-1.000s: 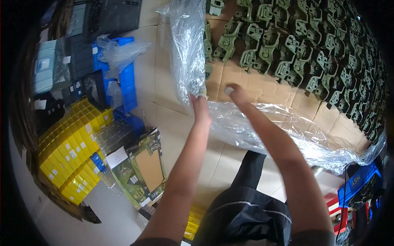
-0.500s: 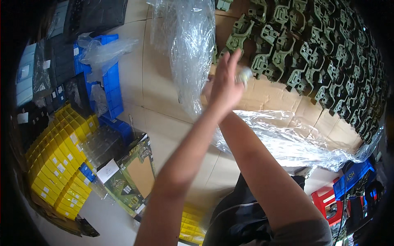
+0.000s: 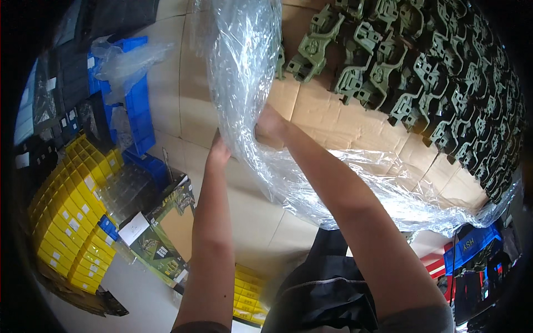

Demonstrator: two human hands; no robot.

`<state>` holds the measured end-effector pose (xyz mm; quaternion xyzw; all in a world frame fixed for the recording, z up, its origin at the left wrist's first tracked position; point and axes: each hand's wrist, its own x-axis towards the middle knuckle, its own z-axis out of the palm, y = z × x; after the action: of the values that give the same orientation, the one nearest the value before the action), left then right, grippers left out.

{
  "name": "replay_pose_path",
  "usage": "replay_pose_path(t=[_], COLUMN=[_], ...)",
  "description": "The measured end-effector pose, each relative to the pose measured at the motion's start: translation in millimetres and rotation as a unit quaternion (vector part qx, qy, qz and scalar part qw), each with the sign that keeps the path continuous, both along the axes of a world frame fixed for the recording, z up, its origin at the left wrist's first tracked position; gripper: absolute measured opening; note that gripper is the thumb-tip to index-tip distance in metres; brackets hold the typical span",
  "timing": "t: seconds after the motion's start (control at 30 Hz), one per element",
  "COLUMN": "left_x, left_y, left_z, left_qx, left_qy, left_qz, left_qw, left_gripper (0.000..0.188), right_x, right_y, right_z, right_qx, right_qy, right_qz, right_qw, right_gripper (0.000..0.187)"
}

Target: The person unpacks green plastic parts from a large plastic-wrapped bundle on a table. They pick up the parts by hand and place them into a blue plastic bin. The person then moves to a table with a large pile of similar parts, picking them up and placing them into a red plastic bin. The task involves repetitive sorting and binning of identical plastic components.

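Observation:
A long bunched sheet of clear plastic (image 3: 240,66) runs down the near left side of the cardboard (image 3: 325,108) and bends round toward the right. My left hand (image 3: 220,149) is at the sheet's outer side, its fingers hidden by the plastic. Across from it, on the cardboard side, my right hand (image 3: 271,123) meets the sheet's inner edge; its fingers are out of sight too. Rows of olive-green moulded parts (image 3: 316,47) lie on the cardboard ahead and to the right, apart from both hands.
Yellow bins (image 3: 75,213) are stacked at the left, with blue bins (image 3: 136,111) beyond them. A printed green-and-black box (image 3: 161,238) stands near my left forearm. Pale floor tiles (image 3: 250,205) show between my arms. A blue bin (image 3: 472,244) is at the lower right.
My left hand has swung left and nearer, from over the cardboard to the sheet's outer side. The small whitish thing beside it no longer shows. The plastic now stands more bunched between my hands.

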<state>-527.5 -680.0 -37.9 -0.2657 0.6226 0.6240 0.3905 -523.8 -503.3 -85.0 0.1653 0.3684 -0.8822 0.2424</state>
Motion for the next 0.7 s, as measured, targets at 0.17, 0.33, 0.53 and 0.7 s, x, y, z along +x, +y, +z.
replay_pose_path(t=[0.17, 0.33, 0.53, 0.7], left_x=[0.0, -35.4, -25.5, -59.5], left_y=[-8.5, 119.4, 282.1, 216.6], left_z=[43.7, 136.6, 91.0, 58.5], left_qx=[-0.147, -0.150, -0.093, -0.245], left_qy=[0.058, 0.457, 0.196, 0.324], left_qz=[0.005, -0.278, -0.278, -0.276], left_qw=[0.987, 0.831, 0.936, 0.871], left_gripper=[0.057, 0.056, 0.061, 0.065], right_x=[13.2, 56.8, 122.3, 139.6], right_y=[-5.5, 13.6, 46.6, 105.5], right_z=[44.0, 37.2, 39.0, 78.0], right_qx=[-0.022, 0.325, 0.484, 0.510], right_qy=[-0.091, -0.184, -0.134, -0.135], right_qz=[-0.051, -0.136, -0.151, -0.206], right_qw=[0.994, 0.918, 0.852, 0.824], right_gripper=[0.054, 0.043, 0.057, 0.056])
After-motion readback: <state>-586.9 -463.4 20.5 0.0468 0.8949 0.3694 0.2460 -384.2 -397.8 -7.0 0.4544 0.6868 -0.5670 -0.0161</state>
